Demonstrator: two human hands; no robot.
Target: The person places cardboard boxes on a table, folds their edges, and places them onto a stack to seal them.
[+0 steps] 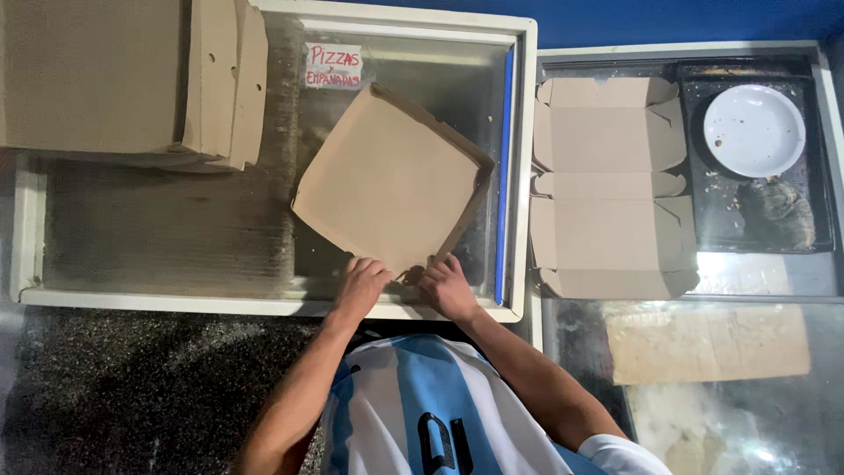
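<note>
The glass-topped surface (158,233) of the white-framed chest carried everything, its lid frosted and streaked. On its far left corner sat a stack of flat cardboard blanks (114,79), matte brown with small punched holes. To the right, over the next glass lid, lay an unfolded box blank (607,189) with its flaps spread, and beyond it a dark tray (813,167) bearing a white round plate (753,130).

The half-folded cardboard box (391,180) lay turned like a diamond in front of me, one side wall standing along its right edge, its near corner pointing straight at me. Both hands met at that corner: my left hand (362,283) pressed on the panel just left of it, fingers bent over the edge, and my right hand (447,286) pinched the flap just right of it. Neither was nearer; the box stretched away from both, far and slightly left.
</note>
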